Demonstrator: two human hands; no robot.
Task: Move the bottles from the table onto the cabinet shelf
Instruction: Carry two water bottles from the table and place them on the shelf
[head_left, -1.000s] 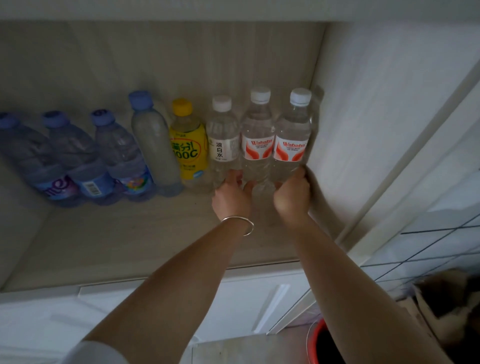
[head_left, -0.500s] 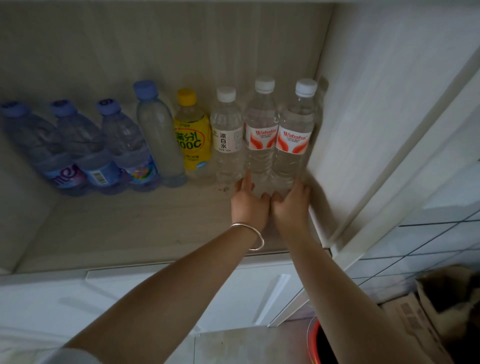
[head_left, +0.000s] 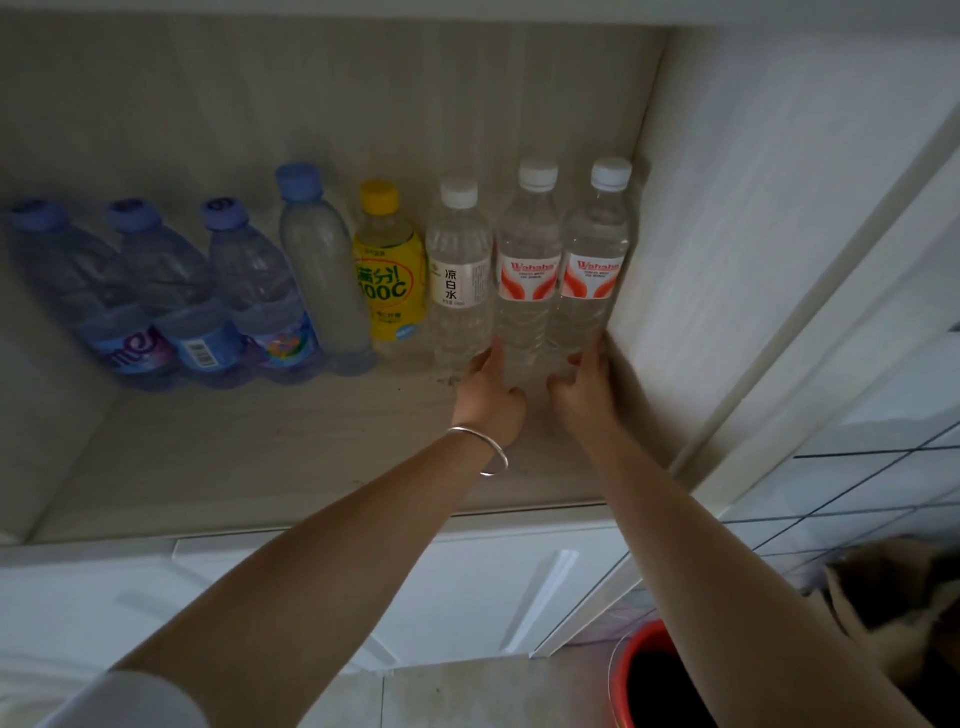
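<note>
**A home storage cabinet**

I read this as a home, likely a kitchen or utility corner. I see a pale wood-grain cabinet shelf (head_left: 260, 457) lined with assorted drink bottles (head_left: 457, 280), white cupboard doors (head_left: 493, 587) below, tiled wall (head_left: 857, 499) at right, and a red bucket (head_left: 639, 675) on the floor.

Dim light. Pale wood-grain cabinet back panel (head_left: 322, 93), white side wall (head_left: 737, 218), white drawer fronts (head_left: 467, 587) below; tiled floor (head_left: 883, 483), red bucket (head_left: 631, 670) lower right.
</note>
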